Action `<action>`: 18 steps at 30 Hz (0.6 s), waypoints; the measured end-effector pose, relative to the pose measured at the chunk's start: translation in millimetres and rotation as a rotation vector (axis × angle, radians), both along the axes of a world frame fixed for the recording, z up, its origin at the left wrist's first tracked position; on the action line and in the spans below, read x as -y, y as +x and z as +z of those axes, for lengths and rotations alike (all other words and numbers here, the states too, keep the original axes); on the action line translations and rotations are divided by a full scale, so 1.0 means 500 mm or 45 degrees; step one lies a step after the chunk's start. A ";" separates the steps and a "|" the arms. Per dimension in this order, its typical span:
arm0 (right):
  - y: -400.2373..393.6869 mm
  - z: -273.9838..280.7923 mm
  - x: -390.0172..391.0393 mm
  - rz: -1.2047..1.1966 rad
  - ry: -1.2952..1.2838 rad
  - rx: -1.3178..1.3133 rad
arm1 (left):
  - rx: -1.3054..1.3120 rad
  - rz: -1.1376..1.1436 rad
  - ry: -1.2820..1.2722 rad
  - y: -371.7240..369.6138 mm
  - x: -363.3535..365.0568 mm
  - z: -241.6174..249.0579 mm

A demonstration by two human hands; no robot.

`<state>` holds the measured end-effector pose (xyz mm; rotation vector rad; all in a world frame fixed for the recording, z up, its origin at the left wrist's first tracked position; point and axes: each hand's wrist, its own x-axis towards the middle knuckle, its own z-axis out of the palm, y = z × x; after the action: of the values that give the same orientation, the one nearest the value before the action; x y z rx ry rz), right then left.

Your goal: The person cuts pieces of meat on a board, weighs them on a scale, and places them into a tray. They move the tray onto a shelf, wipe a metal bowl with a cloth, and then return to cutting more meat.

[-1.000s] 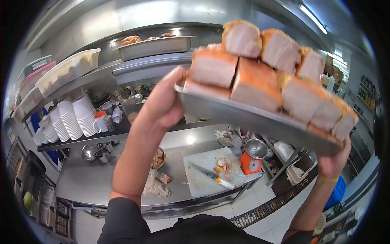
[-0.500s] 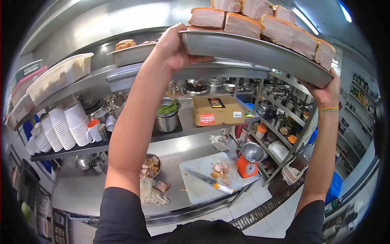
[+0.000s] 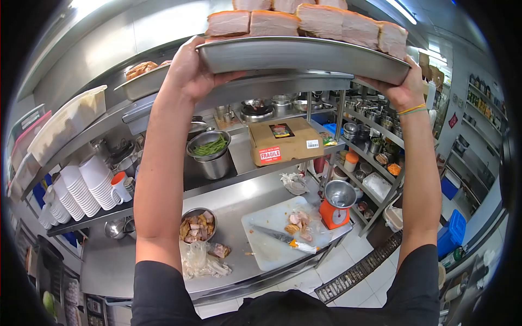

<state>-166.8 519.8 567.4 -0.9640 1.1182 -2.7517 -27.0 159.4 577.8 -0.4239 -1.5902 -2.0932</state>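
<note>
Upper shelf is seen just behind the metal tray, which is held up high; whether they touch can't be told. Tray looks stiff but prob pretty heavy, loaded as it is with stacked pork belly blocks. Those look dense, a bit soft and likely greasy, so the top ones could be sent sliding if it's tipped. Opposite ends are gripped by the left hand and right hand, fingers under the base, best spots imo
</note>
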 end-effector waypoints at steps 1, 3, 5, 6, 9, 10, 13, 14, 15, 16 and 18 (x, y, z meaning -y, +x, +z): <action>-0.001 -0.005 0.010 0.014 0.001 0.003 | 0.011 0.009 0.000 0.000 0.004 -0.002; -0.007 -0.012 0.021 0.025 0.013 0.001 | 0.024 0.031 0.006 0.005 0.009 -0.004; -0.041 -0.018 0.029 0.102 0.011 -0.011 | 0.029 0.094 -0.013 0.017 -0.004 -0.011; -0.046 -0.018 0.038 0.100 0.016 0.011 | 0.030 0.132 -0.026 0.024 -0.007 -0.011; -0.064 -0.030 0.050 0.101 0.022 0.081 | 0.057 0.147 -0.044 0.012 0.005 -0.017; -0.083 -0.028 0.052 0.123 0.017 0.086 | 0.052 0.164 -0.039 0.006 0.006 -0.014; -0.145 -0.030 0.063 0.190 0.021 0.082 | 0.072 0.211 -0.025 -0.016 0.001 -0.015; -0.162 -0.034 0.061 0.209 0.029 0.074 | 0.081 0.217 -0.022 -0.026 -0.002 -0.014; -0.175 -0.040 0.059 0.162 0.016 0.114 | 0.083 0.231 -0.019 -0.033 -0.005 -0.011; -0.188 -0.041 0.061 0.127 0.005 0.144 | 0.094 0.274 0.002 -0.043 -0.012 -0.012; -0.220 -0.042 0.068 0.115 0.003 0.219 | 0.061 0.267 -0.022 -0.063 -0.016 -0.023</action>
<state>-277.0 485.6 546.4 -0.7404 1.0245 -2.6998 -58.7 167.4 566.6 -0.2038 -1.6058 -1.9457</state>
